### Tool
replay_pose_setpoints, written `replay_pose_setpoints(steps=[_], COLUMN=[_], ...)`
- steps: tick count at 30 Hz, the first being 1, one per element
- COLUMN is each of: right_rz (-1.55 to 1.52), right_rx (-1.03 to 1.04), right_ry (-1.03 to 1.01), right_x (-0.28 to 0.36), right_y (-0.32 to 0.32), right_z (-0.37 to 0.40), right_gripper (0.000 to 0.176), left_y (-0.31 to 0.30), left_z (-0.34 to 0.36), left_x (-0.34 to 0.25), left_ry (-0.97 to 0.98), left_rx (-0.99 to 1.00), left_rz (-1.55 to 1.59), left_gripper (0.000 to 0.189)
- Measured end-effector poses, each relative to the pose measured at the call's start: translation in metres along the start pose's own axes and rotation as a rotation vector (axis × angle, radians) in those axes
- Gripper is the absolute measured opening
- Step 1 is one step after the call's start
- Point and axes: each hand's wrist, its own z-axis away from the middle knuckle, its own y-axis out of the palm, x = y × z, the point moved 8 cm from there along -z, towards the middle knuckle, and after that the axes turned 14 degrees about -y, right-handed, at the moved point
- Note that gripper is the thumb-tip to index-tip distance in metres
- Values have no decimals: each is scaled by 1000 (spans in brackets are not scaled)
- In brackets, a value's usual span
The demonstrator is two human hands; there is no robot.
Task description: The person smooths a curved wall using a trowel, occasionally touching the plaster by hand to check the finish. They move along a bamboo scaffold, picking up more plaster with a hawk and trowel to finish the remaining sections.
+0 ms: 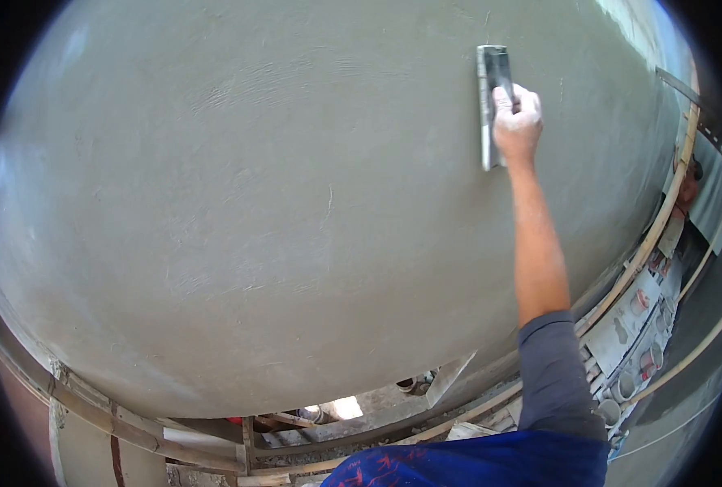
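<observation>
My right hand (518,123) reaches up to the wall with its fingers wrapped round the handle of a plastering trowel (486,109). The trowel's long narrow blade stands nearly upright, its face against or very close to the grey plastered wall (337,162). Fine ripples, scratches and a few thin raised lines mark the plaster to the left of the trowel. Whitish plaster coats my fingers and thumb. My left hand is out of view.
Bamboo poles (645,243) run along the right, beside planks holding several buckets (622,386). Below the wall, an opening (345,407) shows rubble and a wooden post (247,445). Another person (689,188) is partly visible at the far right.
</observation>
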Motion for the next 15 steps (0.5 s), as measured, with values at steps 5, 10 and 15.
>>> replay_pose_setpoints(steps=[5, 10, 15], right_rz=[-208, -58, 254], right_rx=[156, 125, -16], right_ry=[-377, -451, -227], right_x=[148, 130, 3], right_y=[26, 27, -3], right_z=[47, 37, -2], right_gripper=[28, 34, 26], left_y=[-1, -1, -3], left_z=[-1, -4, -5], left_x=[1, -6, -10], left_ry=[-3, 8, 4], left_rx=[19, 33, 38], left_rz=[-16, -33, -43], left_gripper=[66, 65, 64])
